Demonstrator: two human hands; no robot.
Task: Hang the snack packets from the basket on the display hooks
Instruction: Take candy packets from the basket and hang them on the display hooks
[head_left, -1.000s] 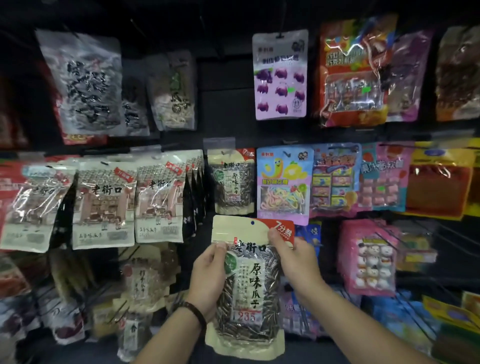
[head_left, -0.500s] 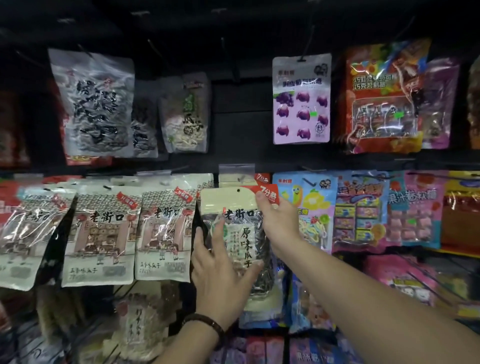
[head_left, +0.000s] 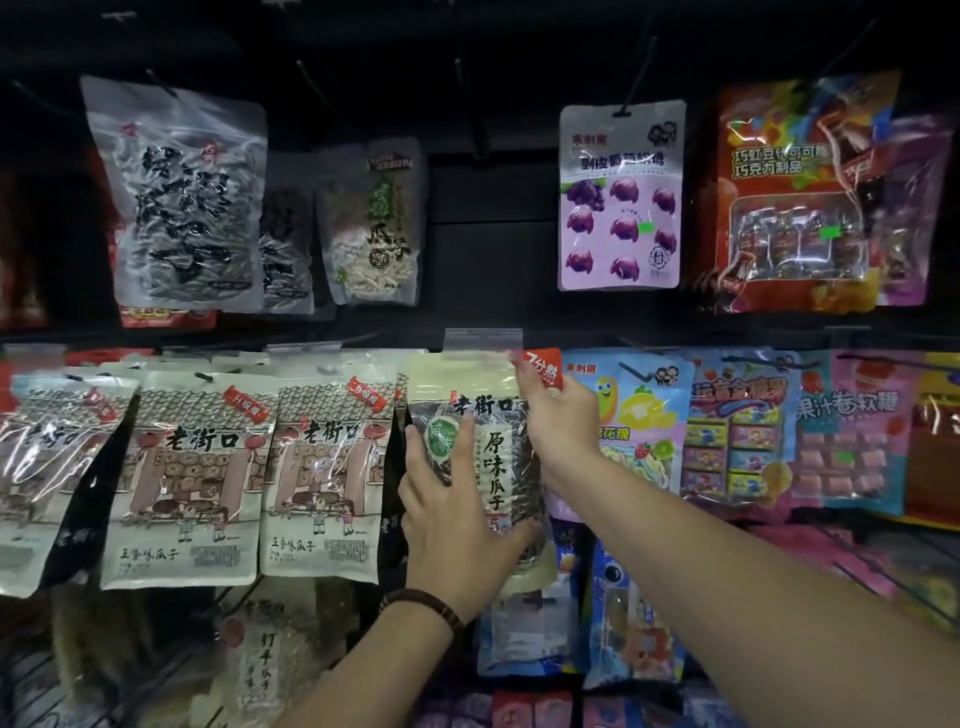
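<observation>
A cream sunflower-seed packet (head_left: 462, 387) with a red corner tag is held up against the middle row of the display, just under a clear price-tag holder (head_left: 483, 340) at the front of a hook. My right hand (head_left: 558, 421) pinches the packet's top right corner by the red tag. My left hand (head_left: 457, 525) lies against the packet's lower front, fingers spread and thumb at its right edge. The packet's hang hole and the hook tip are hidden. The basket is out of view.
Similar seed packets (head_left: 322, 478) hang to the left in the same row, candy packets (head_left: 737, 431) to the right. Above, a purple grape-candy packet (head_left: 621, 197) and grey seed bags (head_left: 182, 197) hang beside bare black hooks (head_left: 467, 104). More packets hang below.
Both hands raised the packet from chest height up to the middle row. The left hand shifted from gripping the packet's side to lying on its front.
</observation>
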